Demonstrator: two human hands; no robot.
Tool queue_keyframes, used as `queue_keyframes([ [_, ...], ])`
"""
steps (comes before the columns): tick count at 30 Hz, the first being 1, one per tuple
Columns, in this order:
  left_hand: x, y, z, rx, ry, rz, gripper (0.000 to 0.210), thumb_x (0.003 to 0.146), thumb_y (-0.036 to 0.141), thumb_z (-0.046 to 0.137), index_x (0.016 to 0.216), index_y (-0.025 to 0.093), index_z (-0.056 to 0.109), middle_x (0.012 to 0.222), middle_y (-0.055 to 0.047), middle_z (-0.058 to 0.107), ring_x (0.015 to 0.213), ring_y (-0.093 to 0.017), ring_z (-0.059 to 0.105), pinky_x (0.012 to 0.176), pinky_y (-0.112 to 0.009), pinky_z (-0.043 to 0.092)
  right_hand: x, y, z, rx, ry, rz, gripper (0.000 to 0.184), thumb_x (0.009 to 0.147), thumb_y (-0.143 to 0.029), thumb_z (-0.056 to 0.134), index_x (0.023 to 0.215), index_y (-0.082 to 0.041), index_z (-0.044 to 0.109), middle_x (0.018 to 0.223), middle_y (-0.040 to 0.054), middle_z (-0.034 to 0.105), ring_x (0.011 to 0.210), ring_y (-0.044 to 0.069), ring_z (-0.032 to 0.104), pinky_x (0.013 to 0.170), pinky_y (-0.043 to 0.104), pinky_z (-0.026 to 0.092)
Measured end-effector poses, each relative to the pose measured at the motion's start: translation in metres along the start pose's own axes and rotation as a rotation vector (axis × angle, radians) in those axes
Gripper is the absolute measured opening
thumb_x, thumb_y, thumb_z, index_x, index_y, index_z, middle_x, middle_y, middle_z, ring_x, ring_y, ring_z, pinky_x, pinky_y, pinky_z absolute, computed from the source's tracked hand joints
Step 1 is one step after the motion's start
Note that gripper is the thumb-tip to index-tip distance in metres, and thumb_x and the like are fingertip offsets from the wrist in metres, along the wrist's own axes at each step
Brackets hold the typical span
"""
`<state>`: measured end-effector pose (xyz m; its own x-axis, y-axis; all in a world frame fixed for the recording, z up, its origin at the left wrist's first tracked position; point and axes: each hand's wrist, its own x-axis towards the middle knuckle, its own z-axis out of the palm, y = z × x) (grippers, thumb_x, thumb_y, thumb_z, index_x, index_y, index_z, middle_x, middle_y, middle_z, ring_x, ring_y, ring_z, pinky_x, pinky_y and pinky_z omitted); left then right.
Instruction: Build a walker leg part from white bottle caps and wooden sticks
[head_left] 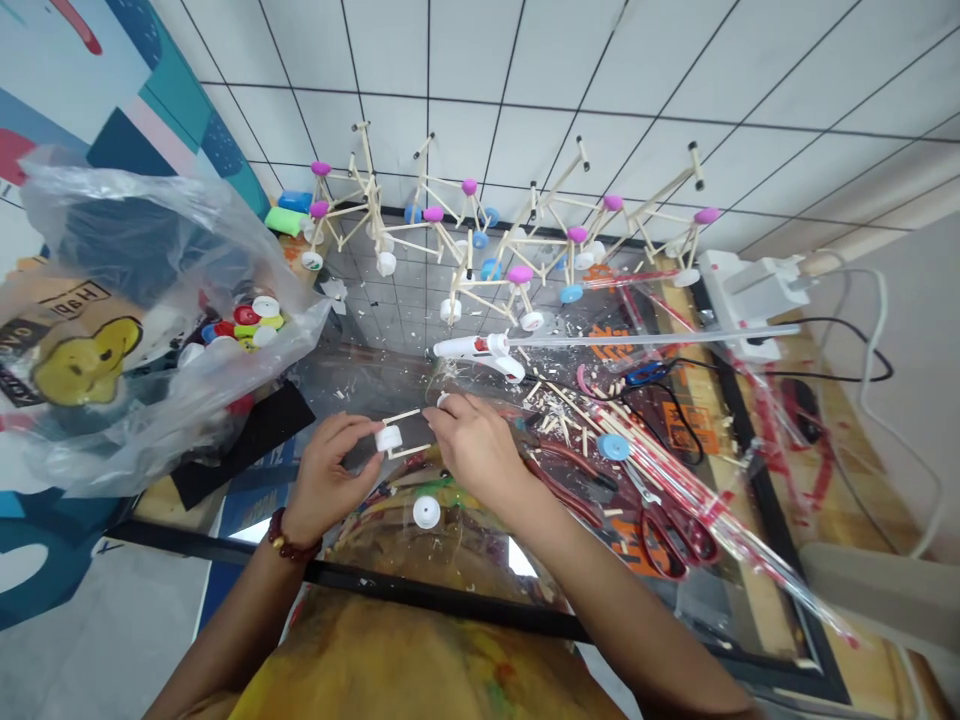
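Tabletop [352, 350] bears a bag [97, 360] of caps [246, 316]; left hand [330, 472] pinches white cap [389, 438], right hand [476, 445] a white piece [442, 399].

Viewed through one head-worn camera, set above the near edge of the glass-topped table [367, 340]. Faces forward and steeply down onto the table, at close range. Covers a wide field, from the yellow-brown garment [420, 660] before its near edge to the tiled wall [465, 60] beyond its far edge.

Bright light leaves white glare on the glossy tabletop [375, 370], edges stretched
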<state>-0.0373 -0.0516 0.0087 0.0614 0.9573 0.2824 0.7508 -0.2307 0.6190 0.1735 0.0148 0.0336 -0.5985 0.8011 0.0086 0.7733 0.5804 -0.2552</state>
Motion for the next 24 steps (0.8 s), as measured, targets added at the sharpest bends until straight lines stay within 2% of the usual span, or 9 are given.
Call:
queue_keyframes([
  [3,-0.001,-0.002,0.002,0.019,0.018,0.016,0.024,0.081,0.02,0.065,0.105,0.022,0.067,0.103,-0.006,0.072,0.099,-0.021,0.066,0.102,-0.043,0.046,0.015,-0.005,0.007,-0.045,0.016,-0.067,0.026,0.096,-0.017,0.049,0.111,-0.021,0.069,0.095,0.0091,0.065,0.087,0.024,0.055,0.074,0.034,0.04],
  [7,-0.001,-0.004,0.003,0.019,0.039,0.009,0.024,0.081,0.021,0.066,0.105,0.022,0.065,0.102,-0.004,0.073,0.096,-0.02,0.067,0.105,-0.044,0.045,0.024,-0.007,0.011,-0.065,0.021,-0.081,0.023,0.096,-0.02,0.05,0.101,-0.021,0.072,0.093,0.0098,0.062,0.09,0.024,0.052,0.074,0.034,0.036],
  [12,-0.001,-0.003,0.003,0.019,0.049,-0.01,0.019,0.08,0.022,0.067,0.1,0.022,0.066,0.098,-0.004,0.073,0.094,-0.02,0.067,0.104,-0.045,0.045,0.024,-0.006,0.012,-0.036,-0.007,-0.08,0.023,0.096,-0.019,0.051,0.094,-0.02,0.074,0.098,0.0097,0.063,0.088,0.023,0.05,0.073,0.034,0.033],
  [24,0.0,-0.006,0.004,0.011,0.05,0.002,0.021,0.08,0.019,0.066,0.101,0.022,0.065,0.099,-0.003,0.072,0.095,-0.02,0.067,0.105,-0.044,0.043,0.025,-0.005,0.018,-0.066,0.042,-0.109,0.018,0.094,-0.019,0.054,0.091,-0.021,0.072,0.092,0.0076,0.06,0.088,0.024,0.049,0.073,0.035,0.031],
])
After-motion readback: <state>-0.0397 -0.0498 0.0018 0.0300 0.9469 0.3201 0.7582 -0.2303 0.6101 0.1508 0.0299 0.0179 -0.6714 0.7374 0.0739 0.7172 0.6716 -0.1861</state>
